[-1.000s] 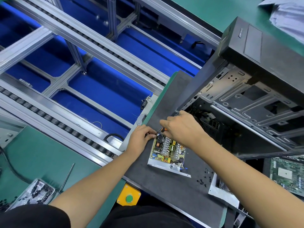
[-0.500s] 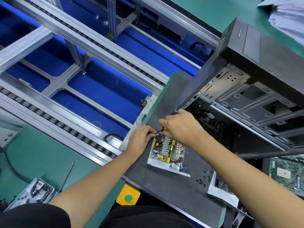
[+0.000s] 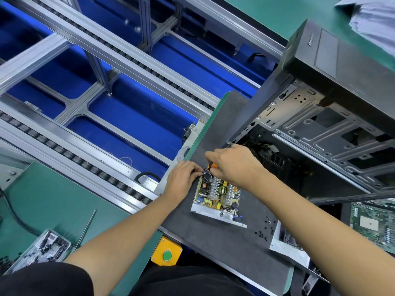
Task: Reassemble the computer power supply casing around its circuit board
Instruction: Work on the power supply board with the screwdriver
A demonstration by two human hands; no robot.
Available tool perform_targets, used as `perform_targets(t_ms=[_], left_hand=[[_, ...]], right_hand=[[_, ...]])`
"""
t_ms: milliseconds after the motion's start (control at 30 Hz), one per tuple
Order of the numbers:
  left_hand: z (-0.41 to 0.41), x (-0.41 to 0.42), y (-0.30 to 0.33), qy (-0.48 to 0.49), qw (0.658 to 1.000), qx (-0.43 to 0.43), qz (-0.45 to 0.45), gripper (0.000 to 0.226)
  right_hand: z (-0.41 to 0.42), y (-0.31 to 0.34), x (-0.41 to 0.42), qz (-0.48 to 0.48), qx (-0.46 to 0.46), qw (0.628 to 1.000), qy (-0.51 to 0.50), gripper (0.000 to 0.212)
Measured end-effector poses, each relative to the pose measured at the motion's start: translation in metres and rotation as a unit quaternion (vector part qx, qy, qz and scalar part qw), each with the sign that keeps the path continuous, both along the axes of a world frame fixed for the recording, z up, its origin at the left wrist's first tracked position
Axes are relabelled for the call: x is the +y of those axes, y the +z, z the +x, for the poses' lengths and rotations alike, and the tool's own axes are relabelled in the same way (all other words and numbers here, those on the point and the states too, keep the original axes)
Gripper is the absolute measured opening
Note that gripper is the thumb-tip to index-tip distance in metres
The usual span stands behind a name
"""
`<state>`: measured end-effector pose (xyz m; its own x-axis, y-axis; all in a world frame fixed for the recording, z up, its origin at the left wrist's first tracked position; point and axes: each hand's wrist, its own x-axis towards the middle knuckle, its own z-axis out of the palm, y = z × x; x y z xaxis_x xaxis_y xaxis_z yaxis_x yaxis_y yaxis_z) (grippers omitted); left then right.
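The power supply circuit board (image 3: 218,194), yellow-green with white heat sinks, sits in its silver metal base tray (image 3: 215,215) on a dark grey mat (image 3: 226,242). My right hand (image 3: 233,165) grips an orange-handled screwdriver (image 3: 212,166) over the board's far left corner. My left hand (image 3: 181,178) pinches something small at that same corner, fingertips touching the screwdriver tip area; what it pinches is hidden. A silver casing cover (image 3: 287,249) lies at the mat's right, partly under my right forearm.
An open black computer tower (image 3: 320,124) stands right behind the board. Loose black screws (image 3: 266,228) lie on the mat. A green motherboard (image 3: 372,221) sits far right. A clear box of screws (image 3: 40,248) and a thin rod (image 3: 86,228) lie at left. A yellow button box (image 3: 166,251) hangs below the mat.
Both hands stay at the board's far left corner; the right hand has edged slightly away from me. The board has not moved.
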<state>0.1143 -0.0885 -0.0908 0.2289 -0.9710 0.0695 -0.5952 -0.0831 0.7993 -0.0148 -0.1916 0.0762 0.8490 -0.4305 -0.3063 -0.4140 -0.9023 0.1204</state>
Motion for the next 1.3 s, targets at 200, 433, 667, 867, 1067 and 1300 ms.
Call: perform_targets(t_ms=[200, 433, 667, 867, 1067, 1300], left_hand=[[0.001, -0.001, -0.002, -0.006, 1.0, 0.024, -0.001, 0.005], [0.002, 0.0, -0.006, 0.005, 0.999, 0.04, -0.009, 0.005], [0.002, 0.001, -0.008, 0.009, 0.998, 0.054, -0.014, 0.011], [0.002, 0.0, -0.01, 0.008, 0.999, 0.049, -0.017, 0.018], [0.002, -0.002, -0.013, 0.008, 0.999, 0.04, -0.021, 0.017], [0.002, -0.003, -0.015, 0.011, 0.999, 0.041, -0.026, 0.016]], right_hand=[[-0.007, -0.001, 0.0, 0.025, -0.032, 0.999, -0.02, 0.01], [-0.008, 0.001, -0.001, 0.03, -0.025, 0.999, -0.01, 0.011], [-0.003, -0.004, -0.003, 0.028, -0.021, 0.999, -0.008, 0.009], [-0.001, -0.006, -0.006, 0.031, -0.018, 0.999, 0.003, 0.011], [-0.001, -0.007, -0.006, 0.041, -0.018, 0.999, -0.007, 0.009], [-0.001, -0.01, -0.006, 0.03, -0.022, 0.999, -0.002, 0.01]])
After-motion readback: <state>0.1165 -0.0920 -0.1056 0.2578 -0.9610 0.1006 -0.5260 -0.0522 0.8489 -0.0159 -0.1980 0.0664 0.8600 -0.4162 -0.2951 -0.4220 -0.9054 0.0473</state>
